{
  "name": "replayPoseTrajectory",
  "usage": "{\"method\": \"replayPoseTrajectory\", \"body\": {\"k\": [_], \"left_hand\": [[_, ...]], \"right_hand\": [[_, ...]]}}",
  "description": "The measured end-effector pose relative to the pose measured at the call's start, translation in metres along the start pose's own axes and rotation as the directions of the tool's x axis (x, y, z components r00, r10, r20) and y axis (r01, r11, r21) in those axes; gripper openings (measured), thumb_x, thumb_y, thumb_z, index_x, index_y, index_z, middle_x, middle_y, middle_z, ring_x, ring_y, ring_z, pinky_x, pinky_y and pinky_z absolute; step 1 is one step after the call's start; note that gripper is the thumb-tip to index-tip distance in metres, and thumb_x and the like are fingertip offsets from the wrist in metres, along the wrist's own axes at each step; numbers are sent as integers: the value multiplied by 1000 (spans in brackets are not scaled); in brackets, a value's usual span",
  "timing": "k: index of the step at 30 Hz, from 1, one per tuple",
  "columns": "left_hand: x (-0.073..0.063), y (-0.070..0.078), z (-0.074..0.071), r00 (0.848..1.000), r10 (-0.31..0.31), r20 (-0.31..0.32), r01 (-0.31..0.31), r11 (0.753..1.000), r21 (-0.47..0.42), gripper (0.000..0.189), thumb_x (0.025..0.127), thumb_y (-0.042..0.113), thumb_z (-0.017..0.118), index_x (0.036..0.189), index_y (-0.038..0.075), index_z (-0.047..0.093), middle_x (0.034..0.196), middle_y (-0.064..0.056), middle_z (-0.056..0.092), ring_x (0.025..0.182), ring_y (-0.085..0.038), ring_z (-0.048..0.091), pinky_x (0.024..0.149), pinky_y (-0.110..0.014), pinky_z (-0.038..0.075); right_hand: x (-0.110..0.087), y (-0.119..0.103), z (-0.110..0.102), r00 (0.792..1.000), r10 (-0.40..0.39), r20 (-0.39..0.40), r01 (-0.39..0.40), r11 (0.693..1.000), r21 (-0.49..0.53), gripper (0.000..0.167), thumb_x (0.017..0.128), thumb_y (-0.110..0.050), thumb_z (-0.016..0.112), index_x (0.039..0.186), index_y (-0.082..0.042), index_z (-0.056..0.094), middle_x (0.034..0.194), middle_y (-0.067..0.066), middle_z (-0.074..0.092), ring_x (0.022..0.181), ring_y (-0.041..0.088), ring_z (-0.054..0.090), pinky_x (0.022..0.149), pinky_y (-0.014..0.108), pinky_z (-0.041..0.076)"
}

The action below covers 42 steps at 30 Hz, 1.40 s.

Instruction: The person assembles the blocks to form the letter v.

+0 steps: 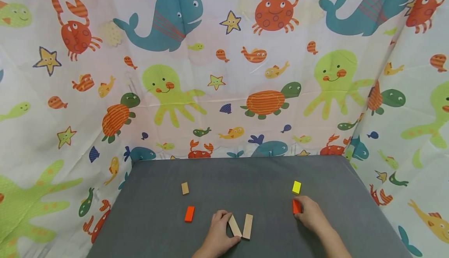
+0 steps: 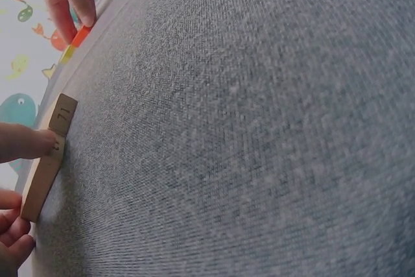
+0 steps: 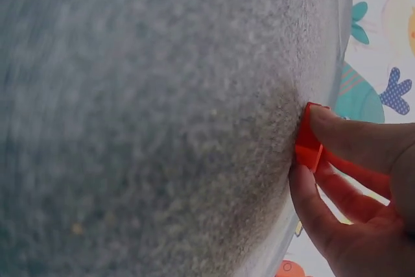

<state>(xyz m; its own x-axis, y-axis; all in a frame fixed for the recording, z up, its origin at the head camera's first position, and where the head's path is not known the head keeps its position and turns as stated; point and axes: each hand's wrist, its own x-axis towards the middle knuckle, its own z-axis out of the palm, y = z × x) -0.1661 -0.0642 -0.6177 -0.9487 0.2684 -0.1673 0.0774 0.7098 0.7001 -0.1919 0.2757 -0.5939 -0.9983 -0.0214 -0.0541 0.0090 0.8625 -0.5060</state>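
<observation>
My left hand (image 1: 219,235) grips a plain wooden block (image 1: 234,226) between thumb and fingers, one at each end. A second plain wooden block (image 1: 247,227) lies just to its right; the near ends almost meet and the far ends spread apart. Dark printed marks show on the ends of these two blocks in the left wrist view. Farther right, my right hand (image 1: 313,216) pinches a red block (image 3: 310,135) between thumb and fingers at the grey cloth. Just beyond that red block lies a yellow block (image 1: 296,187).
On the left part of the grey table cloth (image 1: 151,211) lie an orange-red block (image 1: 189,214) and, behind it, a small wooden block (image 1: 184,188). A white curtain (image 1: 217,125) printed with sea animals hangs behind the table and along its sides.
</observation>
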Motion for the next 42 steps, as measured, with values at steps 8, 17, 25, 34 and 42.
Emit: {"method": "replayPoseTrajectory", "body": {"k": [8, 17, 25, 34, 42], "left_hand": [[1, 2, 0, 1000, 1, 6, -1, 1000, 13, 74, 73, 32, 91, 133, -2, 62, 122, -4, 52, 111, -24, 46, 94, -50, 50], [0, 1, -1, 1000, -2, 2, 2, 1000, 1, 74, 73, 31, 91, 133, -1, 62, 122, -4, 53, 112, -25, 47, 93, -51, 50], [0, 0, 0, 1000, 6, -11, -6, 1000, 16, 75, 72, 31, 92, 132, -2, 62, 122, -4, 54, 111, -24, 47, 94, -50, 50], [-1, 1, 1, 999, 16, -28, -15, 999, 36, 75, 72, 33, 92, 132, -1, 62, 121, -3, 54, 110, -23, 47, 94, -49, 50], [-2, 1, 1, 999, 25, -39, -24, 999, 30, 75, 72, 32, 92, 132, -1, 62, 121, -3, 53, 110, -22, 47, 94, -49, 50]], "right_hand": [[0, -1, 2, 1000, 2, -21, -2, 1000, 27, 56, 73, -16, 90, 119, 7, 68, 113, 21, 66, 102, 33, 65, 87, 52, 53], [1, -12, 7, 997, -45, -64, 47, 998, 40, 53, 78, -22, 87, 120, 5, 69, 114, 20, 66, 102, 34, 64, 89, 54, 52], [3, -24, 12, 998, -19, -59, 24, 996, 85, 53, 79, -19, 86, 121, 6, 67, 112, 18, 63, 91, 24, 61, 79, 43, 54], [4, -35, 19, 995, -48, -86, 56, 994, 92, 53, 76, -20, 89, 118, 3, 69, 105, 11, 65, 82, 16, 57, 71, 33, 50], [5, -44, 20, 995, -61, -80, 70, 991, 116, 54, 74, -18, 90, 118, 4, 69, 104, 11, 63, 79, 14, 55, 66, 28, 50]]}}
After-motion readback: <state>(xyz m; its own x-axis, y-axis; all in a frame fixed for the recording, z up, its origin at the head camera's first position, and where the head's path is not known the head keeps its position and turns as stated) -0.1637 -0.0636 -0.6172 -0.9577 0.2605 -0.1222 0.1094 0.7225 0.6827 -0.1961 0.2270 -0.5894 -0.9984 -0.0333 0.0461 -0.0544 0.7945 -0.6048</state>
